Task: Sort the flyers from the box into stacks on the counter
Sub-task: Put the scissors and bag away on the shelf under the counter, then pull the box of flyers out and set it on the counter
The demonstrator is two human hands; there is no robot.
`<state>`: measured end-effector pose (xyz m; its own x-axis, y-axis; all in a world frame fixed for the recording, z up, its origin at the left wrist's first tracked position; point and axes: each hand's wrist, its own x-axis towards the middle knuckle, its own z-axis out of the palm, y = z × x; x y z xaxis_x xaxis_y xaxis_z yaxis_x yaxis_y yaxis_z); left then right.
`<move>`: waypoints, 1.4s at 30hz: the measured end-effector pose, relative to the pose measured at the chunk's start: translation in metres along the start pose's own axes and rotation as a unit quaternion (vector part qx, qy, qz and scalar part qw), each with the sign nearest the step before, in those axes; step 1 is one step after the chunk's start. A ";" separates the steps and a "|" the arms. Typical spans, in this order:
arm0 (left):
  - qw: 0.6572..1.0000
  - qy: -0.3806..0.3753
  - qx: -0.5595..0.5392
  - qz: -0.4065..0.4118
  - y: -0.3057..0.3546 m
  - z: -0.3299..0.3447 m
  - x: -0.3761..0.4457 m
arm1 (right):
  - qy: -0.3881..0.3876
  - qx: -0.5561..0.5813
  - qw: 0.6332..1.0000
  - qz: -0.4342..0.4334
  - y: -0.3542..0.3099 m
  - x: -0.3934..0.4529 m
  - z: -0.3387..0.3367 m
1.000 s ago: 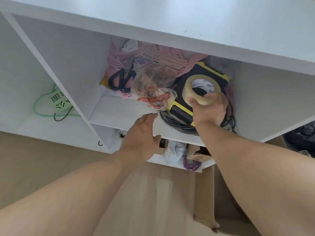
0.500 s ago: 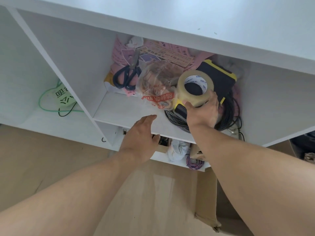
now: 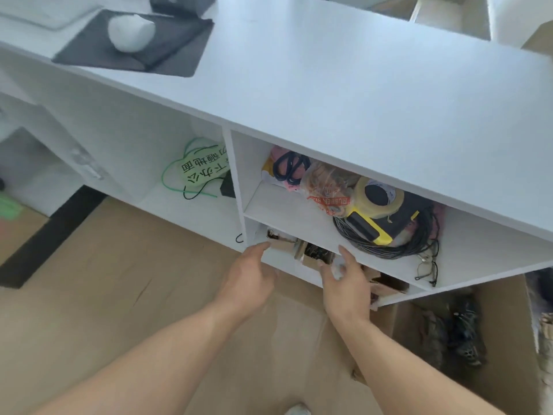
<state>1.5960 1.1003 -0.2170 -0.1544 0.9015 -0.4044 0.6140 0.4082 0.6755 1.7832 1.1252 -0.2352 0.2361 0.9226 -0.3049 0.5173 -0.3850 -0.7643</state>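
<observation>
Hands have left the upper shelf: the right hand, which a moment ago held the tape roll, now has nothing in it, and the roll lies on the black and yellow case on the upper shelf. Both hands are now lower, at the front edge of the lower shelf. The left hand reaches with loose, uncurled fingers to a small cardboard box there; I cannot tell if it already touches it. The right hand's fingers are spread and relaxed, just in front of a second small box.

Pink paper, probably the flyers, shows only as a small patch at the back corner of the upper shelf, behind the scissors and a clear bag of rubber bands. A coil of black cable lies under the case. The white worktop above carries no stacks yet; only a dark mouse pad with a white object sits near its far left corner.

The change suggests that the person has stopped clearing the upper shelf and now searches the lower one, so the sorting itself has not begun.
</observation>
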 end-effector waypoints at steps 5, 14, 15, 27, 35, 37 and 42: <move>0.999 0.031 0.014 -0.032 0.000 -0.062 -0.061 | -0.100 -0.054 0.993 -0.031 -0.050 -0.077 0.006; 0.989 0.086 -0.048 -0.110 -0.059 -0.161 -0.188 | -0.206 -0.112 0.968 -0.088 -0.149 -0.190 0.048; 0.986 0.101 -0.057 -0.119 -0.070 -0.175 -0.200 | -0.216 -0.113 0.965 -0.098 -0.160 -0.202 0.059; 0.935 0.247 -0.111 -0.229 -0.198 -0.295 -0.301 | -0.366 -0.181 0.880 -0.241 -0.260 -0.334 0.209; 0.907 0.283 -0.142 -0.279 -0.251 -0.334 -0.301 | -0.422 -0.237 0.822 -0.300 -0.293 -0.357 0.291; 0.902 0.291 -0.148 -0.284 -0.260 -0.350 -0.291 | -0.429 -0.250 0.810 -0.311 -0.307 -0.352 0.314; 0.887 0.309 -0.146 -0.311 -0.288 -0.406 -0.253 | -0.448 -0.257 0.795 -0.316 -0.356 -0.331 0.380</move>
<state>1.1436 0.8134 -0.0589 -0.8429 0.3584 -0.4013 0.0483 0.7932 0.6070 1.2079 0.9653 -0.0784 -0.7680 0.4918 -0.4102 0.6214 0.4172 -0.6632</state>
